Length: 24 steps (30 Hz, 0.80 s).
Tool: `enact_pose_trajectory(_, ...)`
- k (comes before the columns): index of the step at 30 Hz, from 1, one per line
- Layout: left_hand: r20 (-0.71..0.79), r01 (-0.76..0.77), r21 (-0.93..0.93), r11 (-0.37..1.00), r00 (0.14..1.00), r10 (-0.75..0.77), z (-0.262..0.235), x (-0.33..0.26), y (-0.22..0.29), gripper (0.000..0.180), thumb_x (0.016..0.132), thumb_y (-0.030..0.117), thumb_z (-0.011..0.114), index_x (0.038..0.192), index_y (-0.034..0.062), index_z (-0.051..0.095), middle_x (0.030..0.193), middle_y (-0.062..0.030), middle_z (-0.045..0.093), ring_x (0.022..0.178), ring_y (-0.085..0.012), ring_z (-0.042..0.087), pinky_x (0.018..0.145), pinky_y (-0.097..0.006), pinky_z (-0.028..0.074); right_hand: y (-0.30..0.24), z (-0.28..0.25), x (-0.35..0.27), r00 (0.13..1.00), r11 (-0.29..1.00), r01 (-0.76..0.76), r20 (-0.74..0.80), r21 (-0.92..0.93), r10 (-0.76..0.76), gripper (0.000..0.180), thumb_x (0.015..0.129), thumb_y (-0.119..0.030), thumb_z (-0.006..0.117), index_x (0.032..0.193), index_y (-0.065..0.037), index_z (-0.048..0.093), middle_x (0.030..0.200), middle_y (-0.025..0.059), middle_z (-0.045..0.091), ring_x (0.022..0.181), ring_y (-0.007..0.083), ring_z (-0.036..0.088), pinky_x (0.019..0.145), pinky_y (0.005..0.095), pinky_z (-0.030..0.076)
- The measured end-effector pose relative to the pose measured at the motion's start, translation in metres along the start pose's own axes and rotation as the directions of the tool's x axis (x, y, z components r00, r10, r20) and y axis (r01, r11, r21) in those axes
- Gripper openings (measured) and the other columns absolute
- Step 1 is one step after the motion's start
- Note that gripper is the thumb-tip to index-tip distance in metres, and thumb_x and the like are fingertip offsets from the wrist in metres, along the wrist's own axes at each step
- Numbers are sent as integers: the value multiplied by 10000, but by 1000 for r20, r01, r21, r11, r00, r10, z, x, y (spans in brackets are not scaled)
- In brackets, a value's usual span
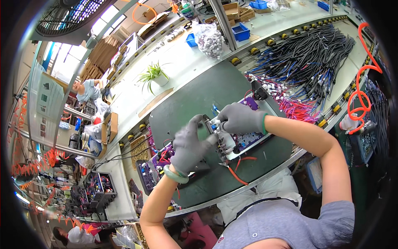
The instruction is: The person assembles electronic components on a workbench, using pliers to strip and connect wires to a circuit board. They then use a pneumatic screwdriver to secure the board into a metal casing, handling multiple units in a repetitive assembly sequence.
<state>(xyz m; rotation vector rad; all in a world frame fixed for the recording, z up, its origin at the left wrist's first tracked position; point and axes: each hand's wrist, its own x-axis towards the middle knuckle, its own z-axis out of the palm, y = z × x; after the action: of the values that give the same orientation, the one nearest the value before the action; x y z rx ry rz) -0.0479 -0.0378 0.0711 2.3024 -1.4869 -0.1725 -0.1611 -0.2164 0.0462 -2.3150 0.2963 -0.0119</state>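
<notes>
Both hands wear grey gloves. The left hand [188, 145] and the right hand [240, 118] curl their fingers tight around a small black and white part [222, 143], held just above the dark green mat [195, 99]. A purple board [248, 139] lies beside it.

Pretty clearly an electronics assembly line in a factory. Long white desk [182, 66] with a dark green mat [195, 103], a huge heap of black wire harnesses [311, 58], blue parts bins [241, 31], bags of small components [208, 39], coiled orange air hoses [360, 97], a big industrial fan [68, 14] overhead, and another worker [85, 89] seated further down the row.
</notes>
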Motion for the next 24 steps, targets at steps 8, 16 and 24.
enact_pose_trajectory(8, 442, 500, -567, 655, 856, -270, 14, -6, -10, 613, 876, 150, 651, 1413, -24, 414, 1198, -166, 645, 1029, -195, 655, 866, -322, 532, -4, 2, 9, 988, 992, -93, 131, 85, 81, 251, 780, -156, 563, 900, 7, 712, 784, 224, 685, 758, 358, 673, 759, 418, 517)
enact_pose_trajectory(16, 388, 366, -493, 789, 904, -178, 21, -7, -21, 464, 852, 226, 648, 1212, -61, 588, 1025, -182, 697, 943, -227, 674, 871, -355, 513, -5, -1, 19, 959, 999, -10, 282, 41, -2, 220, 793, -138, 670, 959, -22, 756, 882, 138, 723, 782, 273, 692, 746, 338, 557)
enact_pose_trajectory(24, 323, 309, -562, 767, 936, -141, 24, -4, -23, 450, 848, 247, 649, 1186, -49, 614, 993, -191, 709, 931, -234, 685, 865, -360, 516, 8, 5, 16, 970, 960, -68, 245, 271, 0, 134, 785, -114, 686, 858, -20, 748, 782, 94, 687, 733, 237, 667, 671, 333, 523)
